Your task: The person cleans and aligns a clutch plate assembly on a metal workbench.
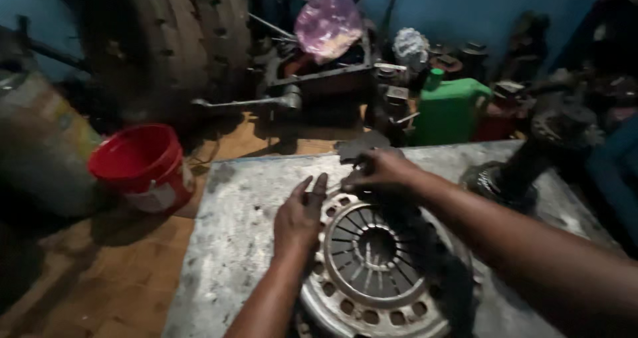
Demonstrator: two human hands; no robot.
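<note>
A round metal clutch pressure plate [375,265] with radial spring fingers and a ring of holes lies flat on a worn grey metal table [232,245]. My left hand [299,218] rests flat on the plate's left rim, fingers pointing away from me. Reaching across the plate, my right hand [379,172] has its fingers closed on the far rim; whether it also pinches a small part there I cannot tell. A dark flat piece [362,145] lies on the table just beyond that hand.
A dark heavy shaft-like part [531,158] stands on the table's right side. On the floor: a red bucket [143,165] at left, a large tyre [159,45], a green jerrycan [448,109], a pink plastic bag [329,19] and scattered metal parts.
</note>
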